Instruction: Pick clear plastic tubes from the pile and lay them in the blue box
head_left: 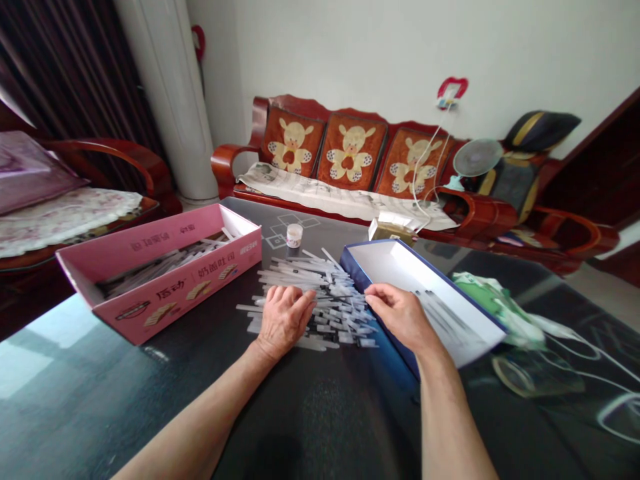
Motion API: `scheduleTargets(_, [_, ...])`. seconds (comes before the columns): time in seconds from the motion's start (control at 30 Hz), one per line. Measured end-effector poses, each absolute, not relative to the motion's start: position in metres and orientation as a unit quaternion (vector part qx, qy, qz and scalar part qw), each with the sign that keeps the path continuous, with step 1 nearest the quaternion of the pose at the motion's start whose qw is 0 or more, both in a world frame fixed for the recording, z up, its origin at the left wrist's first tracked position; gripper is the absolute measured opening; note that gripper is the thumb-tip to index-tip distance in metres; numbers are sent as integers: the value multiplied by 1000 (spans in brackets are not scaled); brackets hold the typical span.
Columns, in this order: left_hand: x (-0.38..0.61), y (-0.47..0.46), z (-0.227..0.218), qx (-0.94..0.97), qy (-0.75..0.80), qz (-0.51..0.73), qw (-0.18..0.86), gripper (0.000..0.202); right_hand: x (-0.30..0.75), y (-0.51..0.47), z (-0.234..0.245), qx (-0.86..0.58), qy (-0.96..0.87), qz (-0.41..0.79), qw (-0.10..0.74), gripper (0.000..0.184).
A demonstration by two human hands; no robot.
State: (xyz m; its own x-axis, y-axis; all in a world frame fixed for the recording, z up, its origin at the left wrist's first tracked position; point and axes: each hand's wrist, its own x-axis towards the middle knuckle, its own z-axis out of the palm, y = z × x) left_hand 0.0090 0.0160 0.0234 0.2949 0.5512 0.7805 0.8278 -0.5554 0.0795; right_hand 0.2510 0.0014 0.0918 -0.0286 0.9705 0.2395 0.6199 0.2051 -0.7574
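Note:
A heap of translucent whitish pen-like tubes (325,283), some with dark parts, lies across the middle of the table. On the front left of this heap rests my left hand (287,319), its fingers curled downward; whatever they grip is hidden. My right hand (399,315) is at the heap's right side, beside the near left wall of the blue box, thumb and fingertips pinched together. Anything in that pinch is too small to make out. The blue box (367,267), white inside, holds several slender dark-and-clear pens (443,313).
To the left stands a long pink box (200,277) with more pens inside. Behind the heap is a small white-lidded jar (294,235). A small carton (393,228), a green-and-white bag (493,300) and white cables (580,340) surround the blue box. The dark table (320,427) is glossy.

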Motion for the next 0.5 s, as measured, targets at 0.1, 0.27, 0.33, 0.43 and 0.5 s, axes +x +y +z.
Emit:
scheduleTargets(0.1, [10, 16, 22, -787, -432, -406, 171, 21, 238, 4, 89, -561, -629, 325, 430, 22])
scheduleTargets(0.27, [11, 17, 19, -783, -428, -420, 166, 26, 206, 10, 74, -502, -484, 478, 535, 30])
scheduleTargets(0.33, [11, 17, 18, -780, -427, -427, 165, 26, 194, 10, 69, -494, -444, 508, 549, 31])
scheduleTargets(0.43, [12, 16, 18, -777, -432, -427, 164, 26, 179, 10, 63, -500, -441, 510, 544, 28])
scheduleTargets(0.5, [12, 16, 17, -777, -434, -425, 166, 27, 171, 9, 59, -511, -473, 476, 537, 25])
